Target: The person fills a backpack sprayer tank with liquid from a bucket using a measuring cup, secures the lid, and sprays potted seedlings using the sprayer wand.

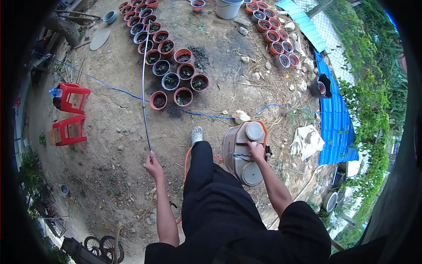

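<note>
Silver, long and thin, the wand (143, 105) extends from the left hand (154, 166).

Daylit dirt yard (110, 127); two red stools (74, 99) at left; blue corrugated sheet (332, 119), green vines (365, 101) at right.

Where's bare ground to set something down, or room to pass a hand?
Free: dirt between the red stools and the wand, though the blue hose crosses it; the upper-middle strip between the two pot groups.
Crowded: the left pot group, rims nearly touching; the right pot group, beside stones; the ground right of the tank, with straw, stones and white cloth.
</note>
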A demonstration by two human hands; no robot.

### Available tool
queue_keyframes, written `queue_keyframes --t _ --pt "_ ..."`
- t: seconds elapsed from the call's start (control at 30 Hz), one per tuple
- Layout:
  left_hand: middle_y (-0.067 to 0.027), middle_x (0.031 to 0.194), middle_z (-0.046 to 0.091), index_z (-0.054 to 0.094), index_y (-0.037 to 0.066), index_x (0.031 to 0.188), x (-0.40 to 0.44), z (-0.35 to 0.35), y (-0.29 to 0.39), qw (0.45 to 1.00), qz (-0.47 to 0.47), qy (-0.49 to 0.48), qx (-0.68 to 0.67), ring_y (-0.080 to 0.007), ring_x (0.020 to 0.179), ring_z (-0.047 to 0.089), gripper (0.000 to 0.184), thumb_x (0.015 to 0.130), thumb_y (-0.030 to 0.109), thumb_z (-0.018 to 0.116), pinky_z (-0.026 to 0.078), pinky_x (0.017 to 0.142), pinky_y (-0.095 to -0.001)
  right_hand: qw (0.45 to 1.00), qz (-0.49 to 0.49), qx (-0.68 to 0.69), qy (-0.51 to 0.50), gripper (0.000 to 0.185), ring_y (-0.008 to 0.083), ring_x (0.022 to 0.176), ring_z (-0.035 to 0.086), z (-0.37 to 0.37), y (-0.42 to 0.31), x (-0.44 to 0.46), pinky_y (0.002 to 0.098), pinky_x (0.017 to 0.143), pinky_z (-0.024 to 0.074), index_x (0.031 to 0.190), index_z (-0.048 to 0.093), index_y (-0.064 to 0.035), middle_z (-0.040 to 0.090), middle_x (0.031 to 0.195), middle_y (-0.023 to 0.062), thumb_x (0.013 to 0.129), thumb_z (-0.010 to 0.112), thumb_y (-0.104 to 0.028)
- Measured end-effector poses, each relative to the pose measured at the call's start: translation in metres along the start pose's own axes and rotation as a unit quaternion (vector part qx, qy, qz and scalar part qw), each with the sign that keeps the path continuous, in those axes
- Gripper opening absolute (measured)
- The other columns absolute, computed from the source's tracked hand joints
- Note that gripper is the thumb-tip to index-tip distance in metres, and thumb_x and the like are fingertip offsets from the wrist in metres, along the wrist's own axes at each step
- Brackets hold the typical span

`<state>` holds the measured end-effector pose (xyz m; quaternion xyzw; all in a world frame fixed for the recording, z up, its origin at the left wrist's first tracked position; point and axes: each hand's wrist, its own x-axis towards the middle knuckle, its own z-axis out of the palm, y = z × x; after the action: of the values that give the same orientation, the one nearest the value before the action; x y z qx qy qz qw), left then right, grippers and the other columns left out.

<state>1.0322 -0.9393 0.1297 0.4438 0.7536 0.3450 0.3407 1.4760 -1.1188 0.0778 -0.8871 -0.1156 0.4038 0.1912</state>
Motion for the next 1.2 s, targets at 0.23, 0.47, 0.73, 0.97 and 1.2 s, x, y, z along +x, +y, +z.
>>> queue_keyframes --t 0.23,0.47,0.73,0.97,1.2 --pt "-0.0128 0.091 0.071 0.069 -0.004 0.102 0.102 0.108 0.053 0.998 0.037 0.045 -0.038 -0.0166 0.080 0.064 0.043 0.100 0.037 0.054 0.049 0.074 -0.0303 0.998 -0.021 0.048 0.028 0.048 0.0135 0.047 0.060 -0.045 -0.121 0.075 0.0283 0.042 0.0475 0.086 0.067 0.0020 0.061 0.060 0.0059 0.086 0.068 -0.046" --pt "-0.0137 0.089 0.070 0.067 -0.004 0.097 0.168 0.199 0.132 1.000 0.007 -0.022 0.016 -0.0190 0.080 0.065 0.043 0.101 0.036 0.051 0.050 0.073 -0.0329 0.999 -0.013 0.026 0.029 0.044 0.0129 0.045 0.057 -0.080 -0.253 0.179 0.0295 0.040 0.0469 0.089 0.065 0.0022 0.058 0.059 0.0051 0.085 0.072 -0.041" --pt "-0.0154 0.089 0.070 0.067 -0.007 0.098 0.221 0.258 0.185 0.998 -0.024 0.060 0.027 -0.0227 0.082 0.064 0.048 0.100 0.039 0.053 0.049 0.078 -0.0349 0.989 -0.137 -0.048 0.022 0.045 0.0122 0.048 0.059 -0.142 -0.437 0.320 0.0297 0.045 0.0482 0.085 0.066 0.0024 0.060 0.060 0.0052 0.087 0.069 -0.043" --pt "-0.0150 0.086 0.068 0.065 -0.007 0.094 0.267 0.345 0.253 0.994 -0.028 0.097 0.034 -0.0230 0.079 0.063 0.047 0.101 0.037 0.051 0.049 0.076 -0.0350 0.962 -0.205 -0.179 -0.034 0.055 0.0198 0.053 0.065 -0.126 -0.565 0.462 0.0346 0.054 0.0534 0.090 0.066 0.0060 0.067 0.068 0.0135 0.082 0.067 -0.048" --pt "-0.0075 0.083 0.065 0.066 -0.006 0.095 0.330 0.463 0.316 0.983 -0.052 0.178 -0.010 -0.0150 0.069 0.057 0.047 0.100 0.039 0.054 0.047 0.065 -0.0296 0.937 -0.196 -0.277 -0.086 0.060 0.0373 0.099 0.067 -0.081 -0.677 0.590 0.0461 0.088 0.0523 0.110 0.067 -0.0015 0.068 0.104 0.0260 0.081 0.061 -0.054"
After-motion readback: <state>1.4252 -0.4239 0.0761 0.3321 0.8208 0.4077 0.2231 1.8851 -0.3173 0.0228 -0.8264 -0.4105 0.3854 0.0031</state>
